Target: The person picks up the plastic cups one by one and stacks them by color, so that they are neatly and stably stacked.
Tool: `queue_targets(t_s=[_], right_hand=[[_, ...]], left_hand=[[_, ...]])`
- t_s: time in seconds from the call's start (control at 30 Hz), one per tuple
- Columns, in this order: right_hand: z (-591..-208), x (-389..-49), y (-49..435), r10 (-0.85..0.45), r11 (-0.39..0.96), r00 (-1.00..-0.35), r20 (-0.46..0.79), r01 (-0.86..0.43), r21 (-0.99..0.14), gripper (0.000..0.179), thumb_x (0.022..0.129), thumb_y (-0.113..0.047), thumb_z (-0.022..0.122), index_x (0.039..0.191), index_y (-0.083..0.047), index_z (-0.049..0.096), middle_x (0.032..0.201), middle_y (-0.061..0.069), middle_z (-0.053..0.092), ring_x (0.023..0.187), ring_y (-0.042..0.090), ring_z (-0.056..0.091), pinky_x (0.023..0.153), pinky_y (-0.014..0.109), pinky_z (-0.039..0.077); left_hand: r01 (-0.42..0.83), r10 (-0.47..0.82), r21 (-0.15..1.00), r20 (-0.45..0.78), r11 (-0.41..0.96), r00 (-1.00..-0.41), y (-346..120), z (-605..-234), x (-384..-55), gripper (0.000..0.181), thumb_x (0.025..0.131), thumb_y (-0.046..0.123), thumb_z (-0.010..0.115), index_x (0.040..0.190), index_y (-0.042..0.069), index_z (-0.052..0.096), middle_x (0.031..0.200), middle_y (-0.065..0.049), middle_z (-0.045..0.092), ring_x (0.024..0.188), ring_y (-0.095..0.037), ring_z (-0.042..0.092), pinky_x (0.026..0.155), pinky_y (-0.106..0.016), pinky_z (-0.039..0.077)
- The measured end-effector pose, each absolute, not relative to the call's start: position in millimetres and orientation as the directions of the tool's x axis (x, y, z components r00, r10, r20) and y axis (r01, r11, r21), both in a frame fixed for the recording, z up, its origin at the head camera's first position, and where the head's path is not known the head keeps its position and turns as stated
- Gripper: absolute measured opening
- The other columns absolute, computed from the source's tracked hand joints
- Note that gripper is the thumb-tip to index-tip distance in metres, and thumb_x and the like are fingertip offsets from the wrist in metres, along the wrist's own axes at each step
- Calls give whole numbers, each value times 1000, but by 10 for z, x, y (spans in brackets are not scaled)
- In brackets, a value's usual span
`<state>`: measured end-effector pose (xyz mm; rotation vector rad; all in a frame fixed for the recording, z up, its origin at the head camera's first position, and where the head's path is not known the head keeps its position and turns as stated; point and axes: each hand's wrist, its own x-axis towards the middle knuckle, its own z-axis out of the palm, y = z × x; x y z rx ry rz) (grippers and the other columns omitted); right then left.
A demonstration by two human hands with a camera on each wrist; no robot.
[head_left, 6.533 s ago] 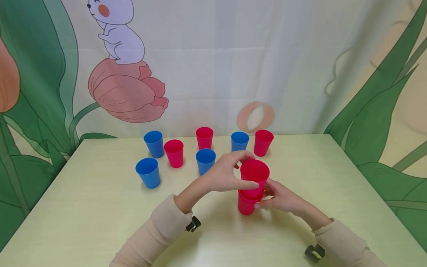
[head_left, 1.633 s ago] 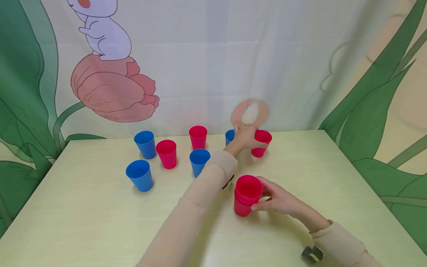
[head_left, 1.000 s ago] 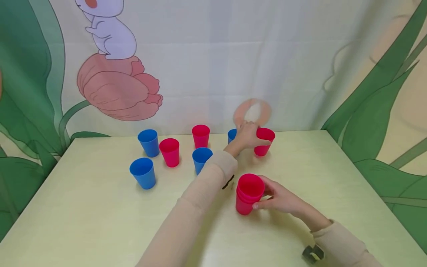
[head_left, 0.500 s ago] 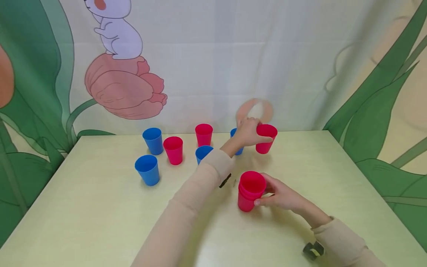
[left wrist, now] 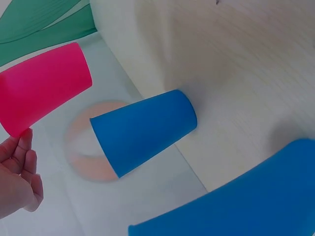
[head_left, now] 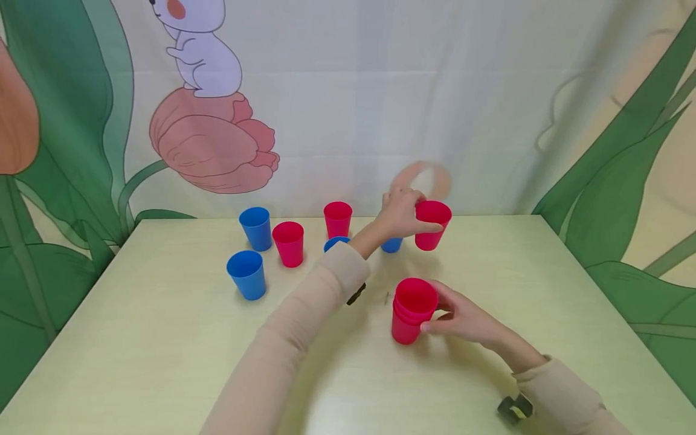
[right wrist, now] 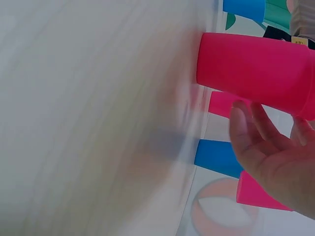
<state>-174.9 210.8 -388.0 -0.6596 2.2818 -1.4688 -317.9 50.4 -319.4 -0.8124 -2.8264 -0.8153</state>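
My left hand [head_left: 405,214] pinches a red plastic cup [head_left: 433,226] by its rim, mouth up, just above the back right of the table. In the left wrist view, that cup [left wrist: 47,86] hangs clear of the tabletop, beside a standing blue cup [left wrist: 145,132]. Nearer the middle, my right hand [head_left: 462,317] holds a nested stack of red cups [head_left: 406,329] from the right, thumb in front and fingers behind. The stack stands upright on the table; the right wrist view shows its side [right wrist: 253,73] against the fingertips.
At the left stand two blue cups [head_left: 255,229] and a red cup [head_left: 289,244]. Another red cup [head_left: 338,220] is at the back; my left sleeve partly covers a blue cup [head_left: 336,242]. A patterned curtain [head_left: 337,121] hangs behind the table [head_left: 152,338].
Earlier, my left hand set a red cup into the one my right hand holds, then reached to the back right. In the last second it lifted the red cup there.
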Motion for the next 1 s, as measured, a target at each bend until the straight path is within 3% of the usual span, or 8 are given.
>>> queue_targets(t_s=[0.2,0.43,0.7,0.93,1.0], right_hand=[[-3861,-1721,2093,-518,314,-854,52,-247,-917,66,80,-14,71,137,-9,37,125,14,49,108,35,49,79,34,51],[-3869,-1700,2066,-488,297,-869,84,-256,-920,65,80,-12,70,136,-7,36,126,16,49,109,37,50,81,30,51],[-3880,-1689,2071,-475,287,-878,59,-218,-933,65,80,-12,70,136,-8,37,127,18,48,110,37,49,81,31,50],[-3882,-1687,2059,-473,282,-880,44,-199,-939,67,79,-13,71,136,-7,36,127,19,47,110,37,49,80,31,51],[-3881,-1687,2058,-473,282,-880,46,-201,-938,66,79,-13,71,135,-6,36,126,19,48,109,37,50,79,31,51]], left_hand=[[547,490,478,250,687,-835,425,-3083,-3089,60,73,50,69,118,11,56,114,2,55,115,-13,38,86,-32,31],[590,520,472,284,655,-805,290,-2940,-2977,59,72,46,72,117,11,58,132,2,45,112,-15,41,89,-35,31],[636,571,457,291,622,-768,169,-2825,-2842,60,71,46,73,118,12,57,108,2,57,104,-13,43,85,-33,33],[671,598,458,318,583,-736,50,-2714,-2701,62,71,45,74,120,12,56,110,3,57,105,-13,42,87,-32,31],[687,601,454,342,568,-723,17,-2693,-2663,70,70,44,75,128,13,50,112,2,58,106,-13,42,88,-33,31]])
